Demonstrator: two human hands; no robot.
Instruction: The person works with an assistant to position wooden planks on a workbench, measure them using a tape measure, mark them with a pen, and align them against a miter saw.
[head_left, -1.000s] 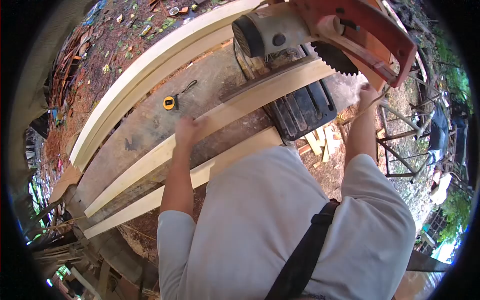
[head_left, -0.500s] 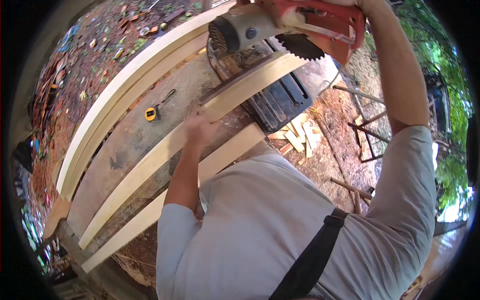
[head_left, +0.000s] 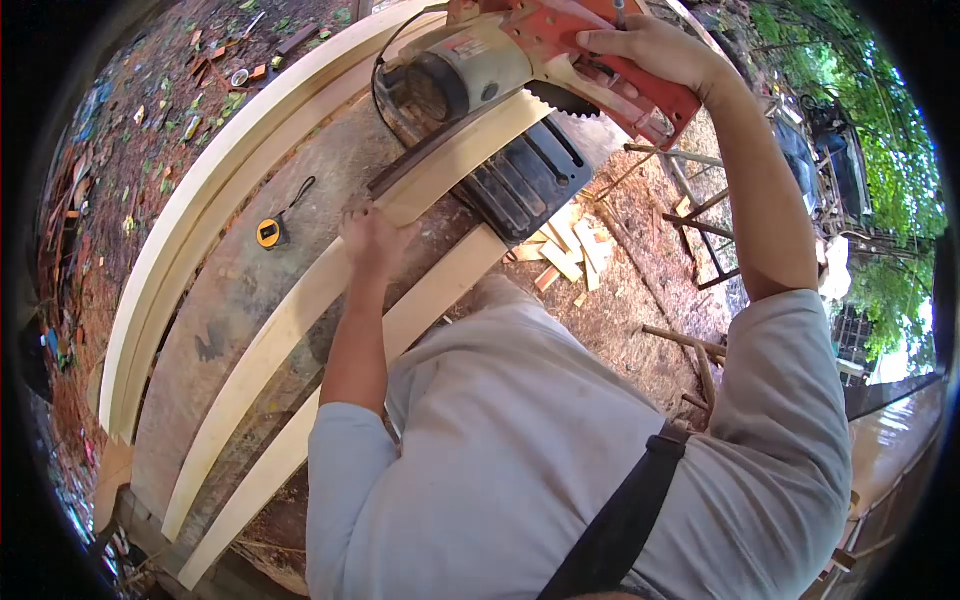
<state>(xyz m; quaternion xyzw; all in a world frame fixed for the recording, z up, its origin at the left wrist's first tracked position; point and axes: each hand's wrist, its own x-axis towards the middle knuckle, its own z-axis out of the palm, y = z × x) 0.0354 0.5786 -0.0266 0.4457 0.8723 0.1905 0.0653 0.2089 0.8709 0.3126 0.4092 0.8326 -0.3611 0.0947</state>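
Note:
A miter saw (head_left: 470,65) with a red housing and a grey motor stands at the top of the head view. My right hand (head_left: 655,55) is closed on its red handle part, thumb lying across the top; the other fingers are mostly hidden. Part of the toothed blade (head_left: 565,100) shows under the housing, by the end of a pale wooden plank (head_left: 470,155). That plank lies across the black slotted saw base (head_left: 525,180), along the fence. My left hand (head_left: 372,238) grips the plank just left of the base, its fingertips over the far edge.
A yellow tape measure (head_left: 269,233) lies on the worn workbench (head_left: 235,290). Long pale boards (head_left: 160,270) run along the far side, and another plank (head_left: 270,480) lies nearer me. Wood offcuts (head_left: 565,250) are heaped on the ground beyond the base, near a metal frame (head_left: 700,230).
The whole view has shifted, so the saw and bench appear further left. More of my right hand shows on the saw, and less of the blade is visible. My left hand stays on the plank.

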